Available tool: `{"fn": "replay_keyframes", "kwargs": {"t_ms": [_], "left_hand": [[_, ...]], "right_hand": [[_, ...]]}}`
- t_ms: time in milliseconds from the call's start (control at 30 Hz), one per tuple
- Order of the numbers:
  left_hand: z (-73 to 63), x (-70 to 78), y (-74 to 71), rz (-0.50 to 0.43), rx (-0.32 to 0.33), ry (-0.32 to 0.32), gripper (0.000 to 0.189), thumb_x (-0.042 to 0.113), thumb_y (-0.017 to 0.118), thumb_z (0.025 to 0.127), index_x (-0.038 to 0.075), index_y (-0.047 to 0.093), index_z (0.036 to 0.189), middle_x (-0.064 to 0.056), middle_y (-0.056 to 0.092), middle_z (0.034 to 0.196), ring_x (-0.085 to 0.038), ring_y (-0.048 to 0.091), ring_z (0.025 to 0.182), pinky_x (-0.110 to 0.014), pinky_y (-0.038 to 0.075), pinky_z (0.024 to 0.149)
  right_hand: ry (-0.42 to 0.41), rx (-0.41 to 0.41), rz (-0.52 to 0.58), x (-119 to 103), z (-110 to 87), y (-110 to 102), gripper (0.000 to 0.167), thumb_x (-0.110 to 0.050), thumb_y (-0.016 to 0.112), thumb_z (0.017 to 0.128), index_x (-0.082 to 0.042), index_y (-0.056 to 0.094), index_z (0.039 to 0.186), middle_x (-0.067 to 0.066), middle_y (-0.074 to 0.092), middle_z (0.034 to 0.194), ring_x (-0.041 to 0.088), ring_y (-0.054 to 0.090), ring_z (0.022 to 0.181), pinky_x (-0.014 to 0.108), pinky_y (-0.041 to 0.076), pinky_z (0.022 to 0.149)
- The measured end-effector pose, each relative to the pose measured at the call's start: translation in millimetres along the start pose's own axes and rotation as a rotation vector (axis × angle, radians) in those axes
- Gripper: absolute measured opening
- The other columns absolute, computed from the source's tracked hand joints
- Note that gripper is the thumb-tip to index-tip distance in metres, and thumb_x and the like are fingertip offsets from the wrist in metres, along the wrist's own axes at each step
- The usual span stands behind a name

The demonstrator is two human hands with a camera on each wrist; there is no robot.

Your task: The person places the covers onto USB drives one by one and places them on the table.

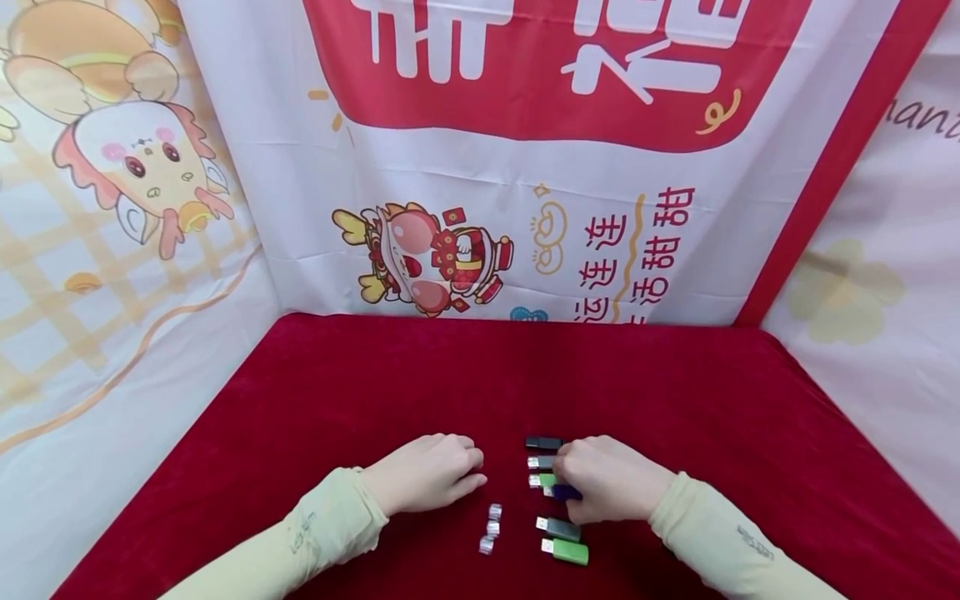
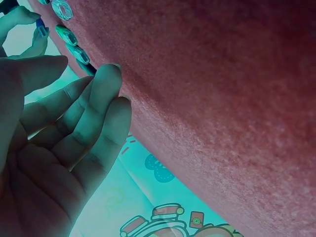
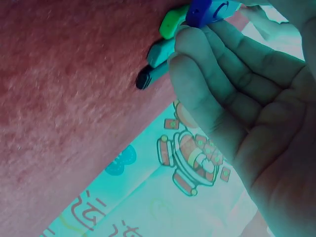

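Note:
My right hand (image 1: 611, 479) pinches a dark blue USB flash drive (image 1: 562, 492), its metal plug pointing left. In the right wrist view the blue drive (image 3: 207, 12) sits at the fingertips, partly covered by them. Just beyond it lie a green USB drive (image 1: 543, 481), a grey one (image 1: 542, 462) and a black one (image 1: 542, 443), in a column. Nearer to me are another grey USB drive (image 1: 561, 529) and another green one (image 1: 568, 552). My left hand (image 1: 431, 473) holds nothing; its fingers are loosely bent low over the cloth, left of the drives.
Three small shiny, clear-looking pieces (image 1: 492, 527) lie in a short column between the hands, nearer to me. Red cloth (image 1: 420, 375) covers the table. A printed white curtain (image 1: 300, 208) hangs behind the far edge, with more hanging fabric at both sides.

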State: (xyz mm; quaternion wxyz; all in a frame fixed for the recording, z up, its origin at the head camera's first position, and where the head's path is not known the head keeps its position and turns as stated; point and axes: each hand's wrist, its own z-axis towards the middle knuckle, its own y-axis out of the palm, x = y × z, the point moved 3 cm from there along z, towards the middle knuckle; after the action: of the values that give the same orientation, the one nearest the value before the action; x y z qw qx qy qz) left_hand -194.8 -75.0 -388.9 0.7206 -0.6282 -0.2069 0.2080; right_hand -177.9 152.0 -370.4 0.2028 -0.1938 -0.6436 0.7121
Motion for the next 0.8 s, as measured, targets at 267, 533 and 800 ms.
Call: {"fn": "replay_keyframes", "kwargs": {"t_ms": [267,533,800], "left_hand": [[1.7,4.7,-1.1,-0.019,-0.006,0.037,0.013,0.028,0.068,0.094,0.020,0.066,0.084,0.011,0.052,0.076,-0.003,0.048,0.064,-0.021,0.045,0.059],[1.7,13.8,-3.0,-0.022,-0.051,0.111,0.011,0.025,0.073,0.090,0.017,0.070,0.096,0.010,0.054,0.084,-0.001,0.050,0.069,-0.018,0.046,0.063],[2.0,19.9,-4.8,-0.038,-0.093,0.146,0.017,0.024,0.074,0.087,0.016,0.072,0.102,0.009,0.058,0.089,0.001,0.048,0.070,-0.015,0.045,0.063]], "right_hand": [[0.026,0.041,0.032,6.3,-5.2,-10.3,0.020,-0.012,0.073,0.069,-0.018,0.054,0.065,-0.014,0.041,0.065,0.004,0.032,0.051,0.022,0.032,0.046],[0.066,0.004,0.072,8.1,-5.2,-13.2,0.018,-0.013,0.075,0.073,-0.018,0.059,0.069,-0.014,0.045,0.066,0.003,0.036,0.050,0.021,0.035,0.046],[0.066,-0.004,0.085,7.5,-4.1,-13.1,0.016,-0.012,0.076,0.074,-0.017,0.062,0.071,-0.012,0.050,0.067,0.002,0.038,0.050,0.019,0.037,0.047]]}}
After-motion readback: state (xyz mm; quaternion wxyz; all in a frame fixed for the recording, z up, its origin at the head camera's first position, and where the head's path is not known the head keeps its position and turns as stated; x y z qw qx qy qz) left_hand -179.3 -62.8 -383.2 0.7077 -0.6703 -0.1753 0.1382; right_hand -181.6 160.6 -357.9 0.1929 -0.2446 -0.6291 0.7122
